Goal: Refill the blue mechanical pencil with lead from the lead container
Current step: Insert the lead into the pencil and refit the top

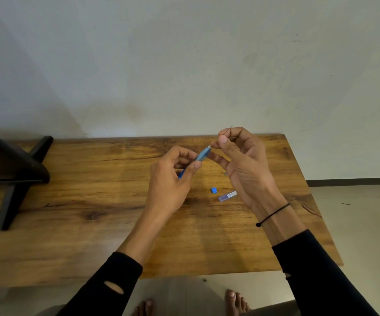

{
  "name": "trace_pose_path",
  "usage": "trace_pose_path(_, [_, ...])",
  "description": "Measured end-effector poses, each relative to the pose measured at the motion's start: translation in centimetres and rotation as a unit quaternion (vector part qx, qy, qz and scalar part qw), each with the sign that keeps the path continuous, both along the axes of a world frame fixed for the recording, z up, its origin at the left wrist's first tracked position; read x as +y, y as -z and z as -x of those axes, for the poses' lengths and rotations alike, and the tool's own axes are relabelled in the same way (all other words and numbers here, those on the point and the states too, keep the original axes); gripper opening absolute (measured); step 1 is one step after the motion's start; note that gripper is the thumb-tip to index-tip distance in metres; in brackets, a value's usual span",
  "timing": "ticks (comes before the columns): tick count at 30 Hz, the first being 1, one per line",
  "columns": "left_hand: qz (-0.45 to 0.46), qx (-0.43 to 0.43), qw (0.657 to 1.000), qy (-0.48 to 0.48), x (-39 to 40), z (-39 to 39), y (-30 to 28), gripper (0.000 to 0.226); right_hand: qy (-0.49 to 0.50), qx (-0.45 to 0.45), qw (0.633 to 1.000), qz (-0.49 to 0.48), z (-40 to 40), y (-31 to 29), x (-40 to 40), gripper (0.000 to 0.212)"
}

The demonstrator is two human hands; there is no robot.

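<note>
My left hand (170, 179) holds the blue plastic mechanical pencil (201, 155) above the wooden table (93, 190), fingers closed round the barrel, its open rear end tilted up toward my right hand (241, 160). My right thumb and forefinger pinch a thin dark stick of lead (229, 129) just beside that opening. The small blue cap (213, 190) lies on the table, and the clear rectangular lead container (227, 196) lies near it.

Assessment: cap off, lead drawn out; insertion appears under way. Left to do: feeding the lead fully in and refitting the cap.

Not determinable: whether the lead has entered the barrel, since my fingertips cover that point; whether the container is closed; the pencil's tip, hidden behind my left hand.
</note>
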State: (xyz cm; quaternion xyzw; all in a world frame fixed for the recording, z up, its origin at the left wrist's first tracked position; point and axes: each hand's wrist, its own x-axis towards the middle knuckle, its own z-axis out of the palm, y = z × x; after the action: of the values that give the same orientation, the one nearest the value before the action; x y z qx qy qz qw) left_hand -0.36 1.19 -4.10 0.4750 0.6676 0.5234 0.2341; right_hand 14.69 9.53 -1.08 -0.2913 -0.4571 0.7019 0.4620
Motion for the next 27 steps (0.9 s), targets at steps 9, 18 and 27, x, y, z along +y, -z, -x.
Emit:
trace_pose_path(9, [0.003,-0.017,1.000,-0.002,0.1,-0.1,-0.1,0.013,0.015,-0.055,0.997,-0.043,0.2,0.7,0.1,0.007])
trace_pose_path(18, [0.002,-0.028,1.000,-0.005,0.0,-0.2,-0.1,0.018,0.033,-0.112,0.991,-0.067,-0.3,0.3,0.5,0.013])
trace_pose_path(27, [-0.007,-0.041,0.999,-0.009,0.1,-0.1,0.1,0.016,-0.028,-0.650,0.708,-0.277,-6.8,2.8,4.3,0.018])
